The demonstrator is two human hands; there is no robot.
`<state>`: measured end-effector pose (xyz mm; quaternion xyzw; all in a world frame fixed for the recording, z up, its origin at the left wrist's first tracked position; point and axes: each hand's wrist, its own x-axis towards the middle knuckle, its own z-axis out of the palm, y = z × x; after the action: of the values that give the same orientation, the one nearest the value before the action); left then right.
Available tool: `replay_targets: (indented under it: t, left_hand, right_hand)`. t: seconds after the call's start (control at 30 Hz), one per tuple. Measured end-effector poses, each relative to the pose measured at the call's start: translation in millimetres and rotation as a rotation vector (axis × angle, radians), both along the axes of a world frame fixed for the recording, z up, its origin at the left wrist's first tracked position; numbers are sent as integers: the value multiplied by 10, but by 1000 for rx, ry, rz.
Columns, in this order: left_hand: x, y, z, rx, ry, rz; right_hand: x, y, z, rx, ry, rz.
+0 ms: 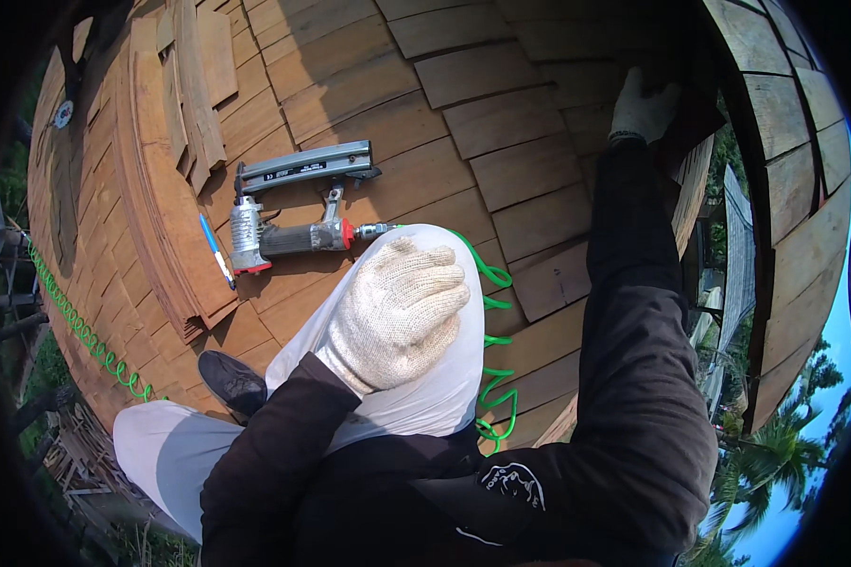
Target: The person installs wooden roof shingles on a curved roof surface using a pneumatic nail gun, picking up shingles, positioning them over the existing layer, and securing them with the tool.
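My gloved left hand (397, 312) rests on my raised white-trousered knee, fingers lying loosely over it with nothing visible in them. My right arm stretches into shadow at the upper right, where my gloved right hand (641, 106) is at a dark wooden piece (697, 128) by the shingles' edge; what its fingers grip, if anything, is unclear. Left of my knee, a silver and black pneumatic nail gun (293, 241) lies on the wooden shingles (496, 156), joined to a green coiled hose (496, 298). A blue and white pen (215, 250) lies beside it.
Stacked long wooden strips and loose shingles (161, 180) lie at the left. More coiled hose (94, 340) runs along the left edge. A shingled edge (789, 274) rises at the right, with palm trees and sky beyond. My dark shoe (229, 383) sits on the shingles.
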<state>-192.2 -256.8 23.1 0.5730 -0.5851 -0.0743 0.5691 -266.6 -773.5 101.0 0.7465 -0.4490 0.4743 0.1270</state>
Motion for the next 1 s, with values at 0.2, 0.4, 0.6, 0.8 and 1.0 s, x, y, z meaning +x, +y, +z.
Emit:
replay_targets:
  t: [0.2,0.4,0.6,0.8,1.0]
  left_hand:
    - [-28,-28,-26,-30,-6,60]
    - [1,140,-33,-120,-38,152]
    - [-151,176,-67,33,-96,178]
    - [-157,192,-209,28,-111,279]
    - [-236,106,-219,47,-70,245]
  right_hand:
    - [567,1559,-67,534,-125,690]
    - [1164,3556,-309,443,1029,1268]
    - [1350,4044,-596,182,1669,1093]
    - [1511,4242,-935,8,1872,1150]
    - [1356,4166,-966,168,1744,1170]
